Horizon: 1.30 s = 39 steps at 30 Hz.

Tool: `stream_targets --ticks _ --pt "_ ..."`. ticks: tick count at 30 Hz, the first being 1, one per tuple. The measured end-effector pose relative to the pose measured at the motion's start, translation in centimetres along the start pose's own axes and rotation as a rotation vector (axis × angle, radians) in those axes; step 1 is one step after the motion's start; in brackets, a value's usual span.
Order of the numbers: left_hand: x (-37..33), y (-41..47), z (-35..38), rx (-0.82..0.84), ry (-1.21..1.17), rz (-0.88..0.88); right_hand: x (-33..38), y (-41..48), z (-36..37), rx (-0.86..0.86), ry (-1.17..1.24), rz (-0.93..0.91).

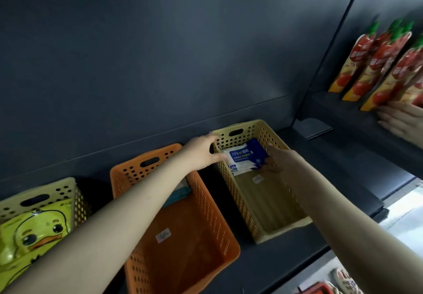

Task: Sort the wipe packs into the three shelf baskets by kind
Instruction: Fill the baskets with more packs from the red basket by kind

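- Three baskets sit side by side on the dark shelf (332,163) as I watch through the head camera: a pale yellow basket (80,199) at the left, an orange basket (206,204) in the middle, a tan basket (285,226) at the right
- My view has the left hand (200,154) at the far left corner of the tan basket; its fingers curl over the rim and grip the wall there
- I see the right hand (282,160) reaching down inside the tan basket; it pinches the right end of the alcohol wipe pack (243,156), fingers along the far edge and thumb at the near edge
- That blue-and-white pack lies at the far end of the tan basket, against the back wall; I cannot tell whether more packs lie beneath it
- Yellow duck packs (34,231) fill the pale yellow basket
- I can make out a teal pack (180,196) at the back of the orange basket, mostly hidden by the left forearm
- Small stickers (163,234) show on the floors of the orange and tan baskets
- Off to the right, tomato pouches (375,64) stand on a neighbouring shelf; another hand (400,119) rests just below them, its fingers straight
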<state>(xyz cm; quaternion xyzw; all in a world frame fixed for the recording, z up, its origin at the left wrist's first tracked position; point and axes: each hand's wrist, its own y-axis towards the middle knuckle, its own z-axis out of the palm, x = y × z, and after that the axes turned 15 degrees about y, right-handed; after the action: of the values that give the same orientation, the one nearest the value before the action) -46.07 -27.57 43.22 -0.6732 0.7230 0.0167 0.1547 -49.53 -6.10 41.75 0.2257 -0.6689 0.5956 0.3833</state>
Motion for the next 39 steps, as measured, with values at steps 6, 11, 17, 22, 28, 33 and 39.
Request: stream_targets --ticks 6,11,17,22,28,33,39 --pt "0.5 -4.2 -3.0 -0.199 -0.060 0.043 2.0 -7.9 -1.5 0.091 -0.323 -0.539" --pt "0.3 -10.9 -3.5 -0.222 -0.080 0.117 -0.6 -15.6 -3.4 0.059 -0.610 -0.830" --pt "-1.4 -22.1 -0.6 -0.186 -0.107 0.259 -8.4 -25.6 -6.6 0.011 -0.820 -0.835" --pt "-3.9 -29.8 2.7 0.002 -0.179 0.342 -15.4 -30.4 -10.6 0.007 -0.952 -0.701" --pt "-6.3 -34.3 8.9 0.195 -0.065 0.356 -21.9 -32.5 -16.2 0.008 -1.057 -0.564" --pt "-8.2 -35.1 15.1 0.281 -0.042 0.323 -26.7 -30.2 -21.0 -0.010 -1.119 -0.436" --pt "-11.9 -34.4 25.5 0.469 0.000 0.221 -33.2 -23.3 -27.8 0.057 -1.171 -0.281"
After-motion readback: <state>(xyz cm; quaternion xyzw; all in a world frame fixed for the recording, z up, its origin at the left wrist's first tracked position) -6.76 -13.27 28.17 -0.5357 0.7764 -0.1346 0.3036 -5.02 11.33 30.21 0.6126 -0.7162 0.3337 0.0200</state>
